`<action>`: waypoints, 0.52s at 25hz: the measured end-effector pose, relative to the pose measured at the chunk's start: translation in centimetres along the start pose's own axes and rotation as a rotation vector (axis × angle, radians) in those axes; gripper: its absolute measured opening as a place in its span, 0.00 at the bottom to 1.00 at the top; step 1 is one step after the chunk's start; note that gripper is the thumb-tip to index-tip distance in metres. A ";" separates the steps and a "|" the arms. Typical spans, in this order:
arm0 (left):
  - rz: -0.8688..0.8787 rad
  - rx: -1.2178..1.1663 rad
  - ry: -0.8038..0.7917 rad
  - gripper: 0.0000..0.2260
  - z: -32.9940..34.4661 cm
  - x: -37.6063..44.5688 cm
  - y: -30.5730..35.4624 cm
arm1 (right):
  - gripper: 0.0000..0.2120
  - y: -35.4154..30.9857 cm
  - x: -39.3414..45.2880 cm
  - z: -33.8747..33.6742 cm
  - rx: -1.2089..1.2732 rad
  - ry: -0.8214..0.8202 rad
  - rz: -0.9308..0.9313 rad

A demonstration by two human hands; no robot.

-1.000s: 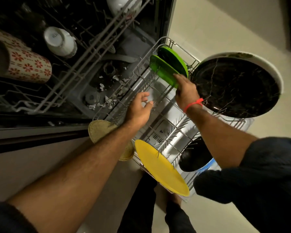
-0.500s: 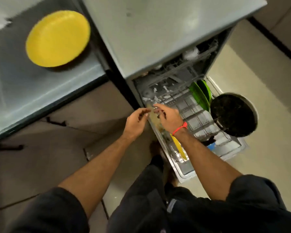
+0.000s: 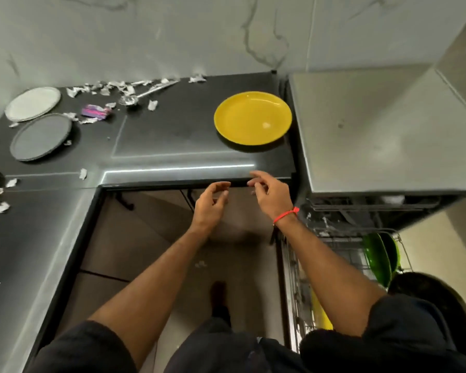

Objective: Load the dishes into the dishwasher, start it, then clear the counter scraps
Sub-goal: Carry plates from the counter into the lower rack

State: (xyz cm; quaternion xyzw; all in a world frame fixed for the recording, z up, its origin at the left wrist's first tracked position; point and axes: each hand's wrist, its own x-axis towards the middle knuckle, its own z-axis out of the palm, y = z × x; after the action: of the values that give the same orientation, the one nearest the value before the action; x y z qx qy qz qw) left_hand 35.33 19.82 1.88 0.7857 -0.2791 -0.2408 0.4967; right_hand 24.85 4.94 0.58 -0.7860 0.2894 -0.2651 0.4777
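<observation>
Dark stone surface (image 3: pixel 172 135) carries a round yellow plate (image 3: pixel 252 117) just beyond our right hand (image 3: pixel 271 193), the nearer; both hands' fingers released, left hand (image 3: pixel 210 205) empty.

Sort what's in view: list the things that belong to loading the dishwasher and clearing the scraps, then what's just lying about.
Belongs to the job:
yellow plate
white plate
grey plate
ladle
paper scraps
green plates in the dishwasher rack

Just lying about:
purple wrapper (perhaps a scrap too)
red wristband
</observation>
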 end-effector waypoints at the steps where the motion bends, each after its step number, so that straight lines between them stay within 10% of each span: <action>1: -0.009 -0.026 0.003 0.10 -1.3 1.3 -0.1 | 0.15 -0.3 2.3 0.8 -0.041 0.044 -0.001; 13: -0.085 -0.129 -0.185 0.12 -7.9 11.9 -2.5 | 0.19 4.3 15.2 4.8 -1.064 0.043 0.082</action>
State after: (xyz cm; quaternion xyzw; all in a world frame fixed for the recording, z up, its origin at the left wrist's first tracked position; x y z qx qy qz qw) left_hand 49.73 17.75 1.47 0.7377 -0.2741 -0.3504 0.5079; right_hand 37.82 -4.58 -3.09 -0.9020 0.4240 -0.0791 0.0172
